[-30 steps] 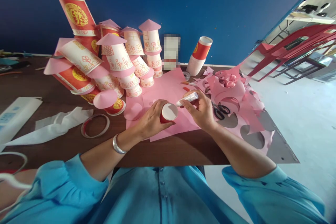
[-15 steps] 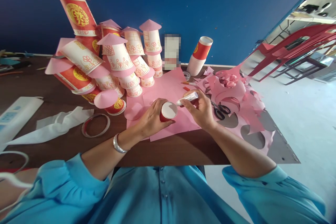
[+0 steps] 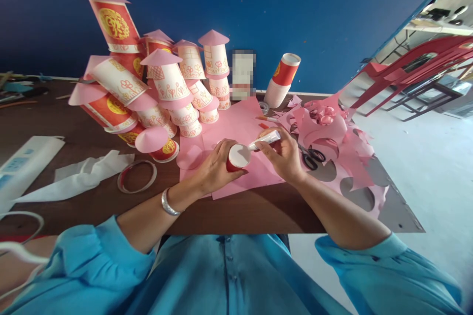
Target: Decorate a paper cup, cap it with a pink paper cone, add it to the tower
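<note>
Your left hand (image 3: 214, 170) wraps its fingers around the red paper cup (image 3: 237, 157); your right hand (image 3: 286, 157) pinches the white glue tube (image 3: 266, 139), nozzle touching the cup's rim.

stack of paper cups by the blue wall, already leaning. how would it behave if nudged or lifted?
The stack of paper cups leans to the right against nothing visible, so a sideways nudge would probably tip it. Being thin nested paper, it is likely light for its size and may crush under a firm squeeze. Lifted by the top cup, the stack might separate.
</note>
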`<state>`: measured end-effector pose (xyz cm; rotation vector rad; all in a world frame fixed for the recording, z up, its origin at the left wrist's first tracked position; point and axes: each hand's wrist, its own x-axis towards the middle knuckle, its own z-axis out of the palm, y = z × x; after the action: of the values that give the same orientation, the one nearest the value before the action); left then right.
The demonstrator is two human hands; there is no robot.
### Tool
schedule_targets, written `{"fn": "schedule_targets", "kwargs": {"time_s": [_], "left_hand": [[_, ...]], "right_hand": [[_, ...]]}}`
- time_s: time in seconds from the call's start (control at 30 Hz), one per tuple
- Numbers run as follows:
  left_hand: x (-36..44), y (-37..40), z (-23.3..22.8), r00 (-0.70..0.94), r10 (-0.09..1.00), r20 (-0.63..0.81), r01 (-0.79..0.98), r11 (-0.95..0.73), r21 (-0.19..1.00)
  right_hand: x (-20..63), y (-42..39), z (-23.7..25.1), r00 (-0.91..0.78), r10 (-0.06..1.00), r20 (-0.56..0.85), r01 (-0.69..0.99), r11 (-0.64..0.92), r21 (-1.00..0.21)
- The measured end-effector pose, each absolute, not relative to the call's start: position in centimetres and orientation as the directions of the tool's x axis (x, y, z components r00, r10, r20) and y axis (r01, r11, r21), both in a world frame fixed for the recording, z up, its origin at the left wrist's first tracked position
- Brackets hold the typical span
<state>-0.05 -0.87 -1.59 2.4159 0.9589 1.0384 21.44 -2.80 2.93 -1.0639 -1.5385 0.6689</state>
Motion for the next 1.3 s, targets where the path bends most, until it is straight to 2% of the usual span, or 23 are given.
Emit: {"fn": "schedule_targets", "kwargs": {"time_s": [0.17,0.27,0.4,0.53,0.93,1.13,1.3], "left_hand": [[-0.1,-0.5,-1.7,0.484,0.691,0.537,0.439,-0.723,0.533],[-0.3,-0.2,-2.0,0.448,0.735,0.509,0.478,-0.678,0.558],[-0.6,0.3,-2.2,0.404,0.768,0.496,0.521,-0.639,0.565],[-0.9,0.2,-1.6,0.421,0.751,0.508,0.521,-0.659,0.542],[-1.1,0.0,-1.1,0.481,0.734,0.479,0.504,-0.679,0.533],[-1.1,-0.1,-0.9,0.475,0.744,0.470,0.531,-0.668,0.521],[-1.0,0.0,-0.8,0.465,0.744,0.480,0.545,-0.668,0.507]], "right_hand": [[21.4,-0.4,2.9,0.035,0.921,0.387,0.092,0.383,-0.919],[20.8,1.2,3.9,-0.054,0.926,0.373,-0.006,0.373,-0.928],[19.9,2.5,5.0,-0.180,0.902,0.394,-0.071,0.387,-0.919],[19.4,2.9,4.4,-0.146,0.896,0.419,-0.108,0.407,-0.907],[20.7,2.0,2.8,-0.138,0.887,0.440,0.010,0.445,-0.895],[20.6,1.8,2.7,-0.139,0.874,0.466,0.140,0.483,-0.864],[20.6,2.2,2.6,-0.110,0.898,0.425,0.134,0.438,-0.889]]}}
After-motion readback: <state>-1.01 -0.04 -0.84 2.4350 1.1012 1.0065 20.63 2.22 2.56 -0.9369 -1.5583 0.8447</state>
